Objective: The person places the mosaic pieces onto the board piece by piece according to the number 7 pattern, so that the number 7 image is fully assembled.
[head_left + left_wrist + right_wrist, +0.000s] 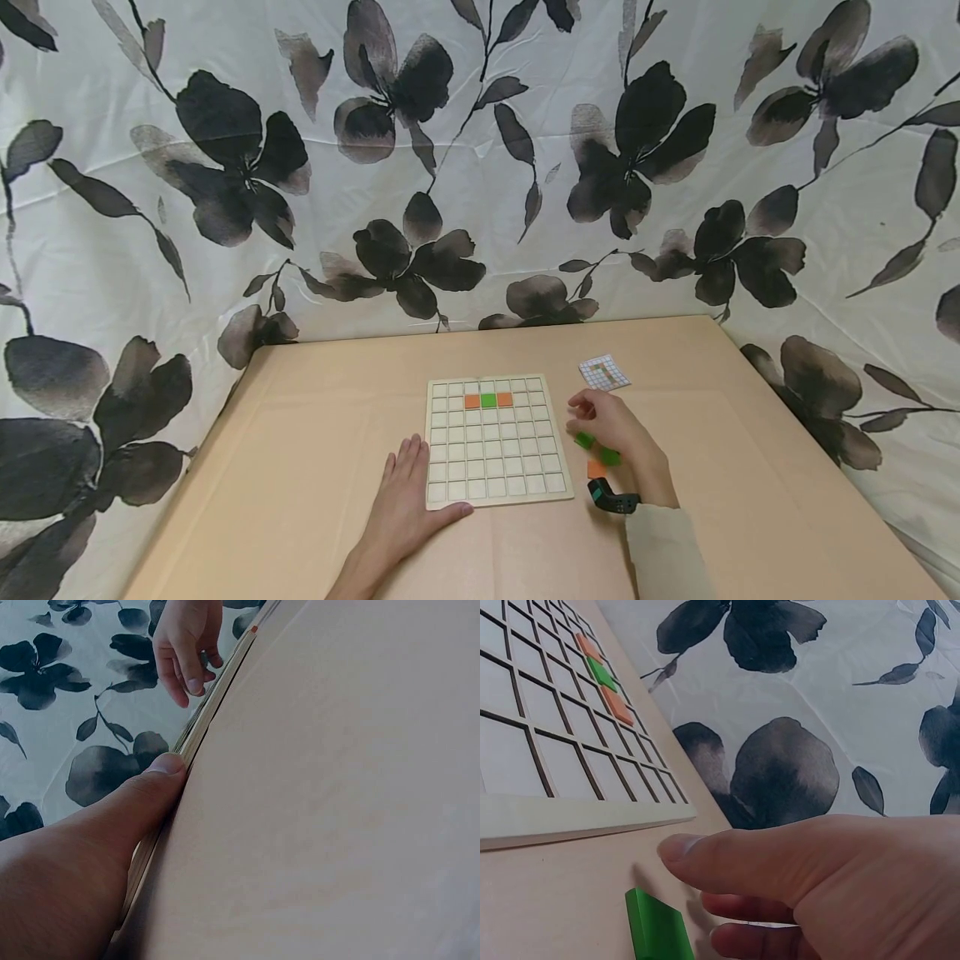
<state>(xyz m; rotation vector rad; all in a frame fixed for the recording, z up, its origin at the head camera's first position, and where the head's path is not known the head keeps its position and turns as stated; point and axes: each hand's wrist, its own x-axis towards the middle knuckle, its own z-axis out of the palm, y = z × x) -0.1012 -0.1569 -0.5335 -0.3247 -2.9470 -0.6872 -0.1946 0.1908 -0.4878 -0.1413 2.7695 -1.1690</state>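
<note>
A pale square grid board (497, 450) lies on the table. In its second row from the far edge sit an orange tile (472, 402), a green tile (488, 401) and another orange tile (505, 400), side by side. My left hand (408, 492) rests at the board's left side with straight fingers, and its thumb touches the near edge. To the right of the board, my right hand (611, 425) hovers above loose tiles, fingers loosely bent, with nothing visible between them. Beneath it lie two green tiles (609, 457) and an orange tile (596, 469), partly covered by the hand and wrist.
A small card (603, 372) printed with a coloured grid lies beyond the right hand. A black band (613, 498) sits on the right wrist. The wooden table (300, 467) ends at a white floral cloth (525, 167) behind and at both sides.
</note>
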